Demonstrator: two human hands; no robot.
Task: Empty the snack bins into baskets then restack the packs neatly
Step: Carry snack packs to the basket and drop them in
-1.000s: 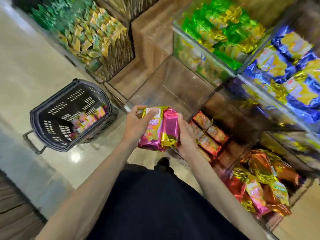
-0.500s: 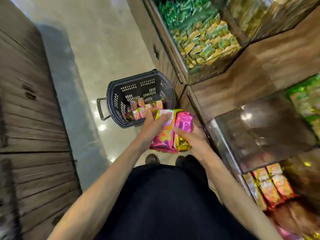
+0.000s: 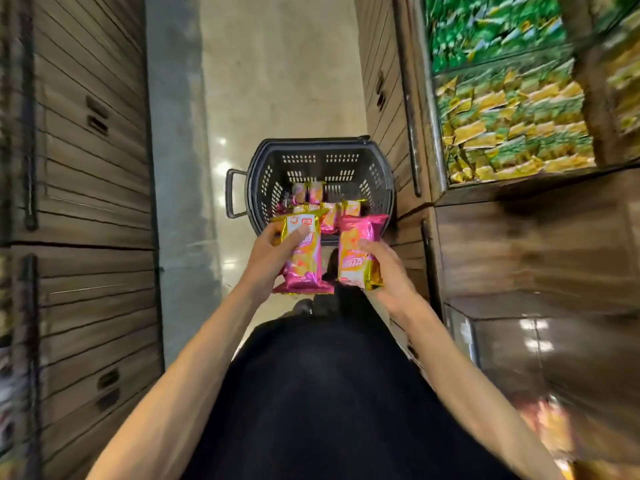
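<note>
Snack packs (image 3: 329, 211) already lie in the far basket (image 3: 263, 174); your left hand (image 3: 266, 263) and right hand (image 3: 389, 271) each grasp more; restacking remains.

The glossy beige floor (image 3: 277, 81) runs ahead of me between a wooden cabinet (image 3: 86, 168) on my left and the shelf unit (image 3: 388, 98) on my right. A black slotted basket (image 3: 311, 143) stands directly on it, just beside the shelf unit, its handle (image 3: 229, 194) sticking out to the left. Pink packs (image 3: 316, 192) lie loose inside. Up on the shelf, green packs (image 3: 485, 29) sit next to yellow packs (image 3: 512, 133).
</note>
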